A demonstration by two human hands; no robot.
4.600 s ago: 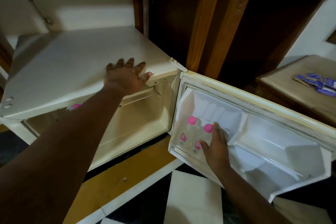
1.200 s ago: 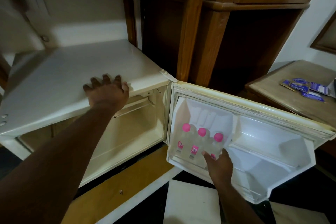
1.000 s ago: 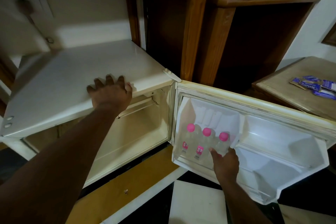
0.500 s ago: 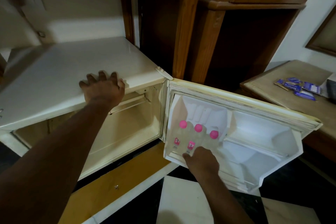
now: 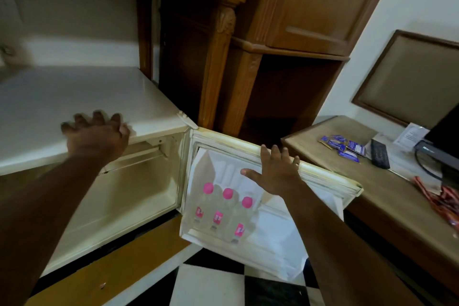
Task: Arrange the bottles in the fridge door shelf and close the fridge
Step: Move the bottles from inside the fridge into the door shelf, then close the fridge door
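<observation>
A small cream fridge [image 5: 74, 104] stands with its door [image 5: 323, 179] swung open to the right. Three clear bottles with pink caps [image 5: 227, 208] stand in a row in the door's lower shelf, near the hinge side. My left hand [image 5: 95, 135] lies flat on the front edge of the fridge top, fingers spread. My right hand [image 5: 275, 171] rests on the door's top edge with fingers apart and the thumb pointing left, holding nothing. The fridge's inside looks bare.
A wooden side table [image 5: 387, 189] stands right behind the open door, with blue sachets [image 5: 342, 146], a black remote [image 5: 379, 154] and a dark monitor [image 5: 442, 141]. A carved wooden cabinet [image 5: 231, 57] rises behind the hinge. Black-and-white floor tiles [image 5: 211, 288] lie below.
My right hand has left the bottles in the lower shelf and risen to the door's top edge. A third bottle joined the row earlier. My left hand stays on the fridge top.
</observation>
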